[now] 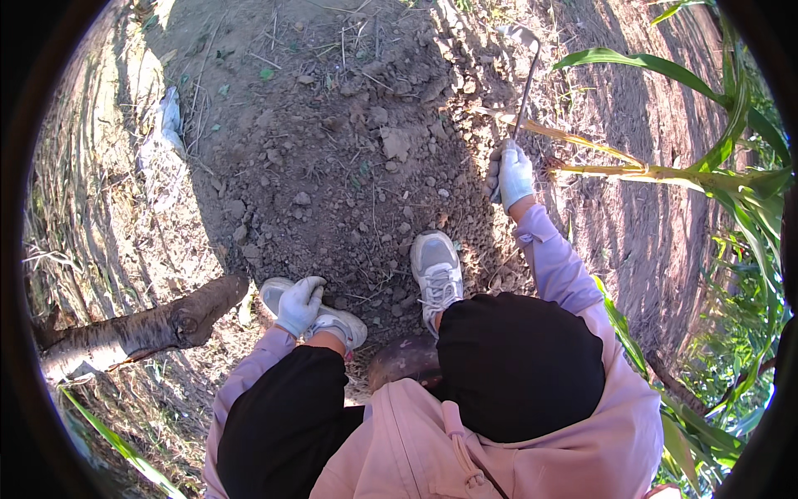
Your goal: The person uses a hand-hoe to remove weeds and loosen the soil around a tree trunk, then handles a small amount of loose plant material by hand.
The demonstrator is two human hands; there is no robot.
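Observation:
My right hand [511, 171], in a white and grey work glove, grips a short-handled hoe [528, 87]. Its thin metal shaft reaches away from me and bends into a blade, held over loose soil on the right. My left hand [300, 305], gloved too, hangs over my left shoe [336, 324] with its fingers loosely curled. I see nothing in it, but its palm is hidden. Between and beyond my feet spreads crumbly brown soil [349, 212] with clods and bits of straw. My right shoe [436, 268] points forward on it.
A thick cut tree trunk [181, 318] juts in from the left. A corn stalk [667, 174] with a dry leaf [573, 140] leans in near my right hand. Pale plastic film [167, 125] lies on the left. A rounded dark object [405, 362] shows beneath me.

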